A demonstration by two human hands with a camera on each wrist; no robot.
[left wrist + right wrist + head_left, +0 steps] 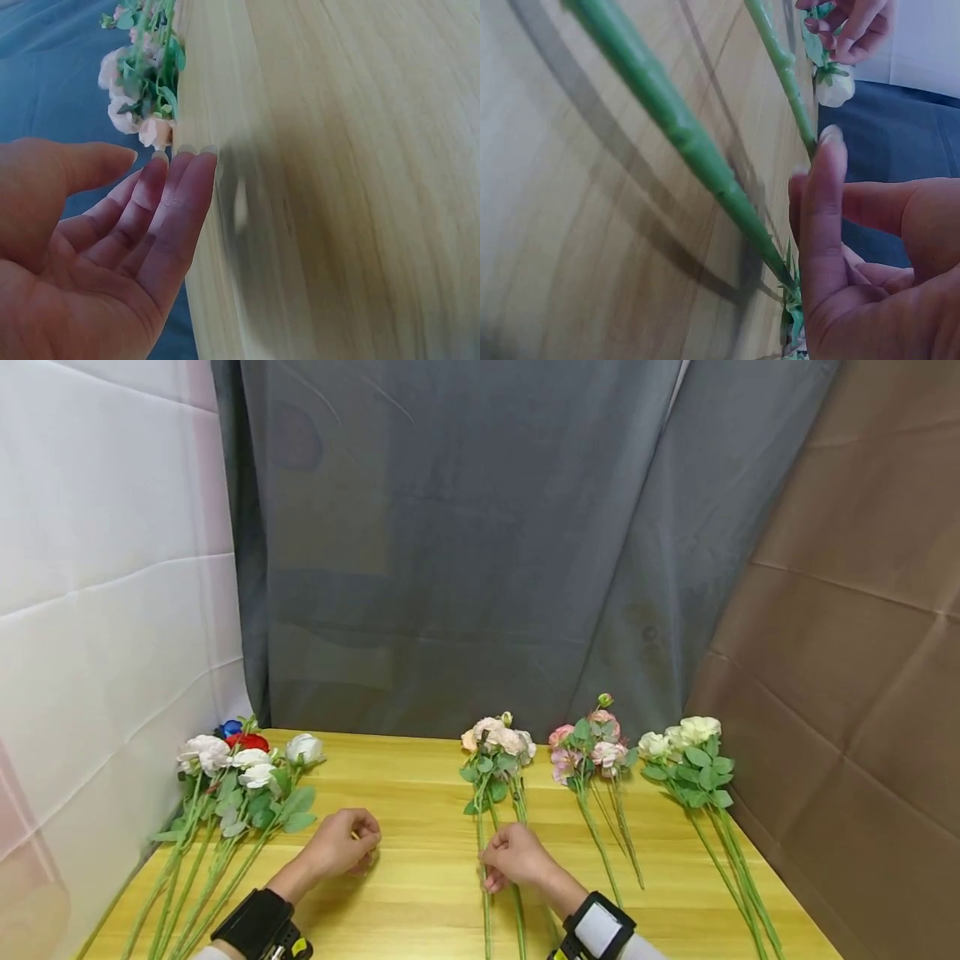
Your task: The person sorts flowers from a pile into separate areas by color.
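Note:
My right hand (517,857) has its thumb and fingertips around one green stem (786,71) of the pale pink flowers (498,737) and seems to pinch it. A thicker stem (679,135) runs alongside in the right wrist view. Where the fingers meet the stem is partly hidden. My left hand (341,843) hovers over the table with loosely bent fingers, a gap between thumb and fingertips, and nothing held. Nearest to it is the left bunch, with white roses (305,748), a red flower (248,742) and a blue flower (231,727).
Right of the pale pink bunch lie deeper pink flowers (606,752), then cream-white roses (699,729) at the right edge. All rest on a yellowish wooden table (420,777). A grey curtain (465,552) hangs behind, a white one (112,568) left, a brown one (847,652) right.

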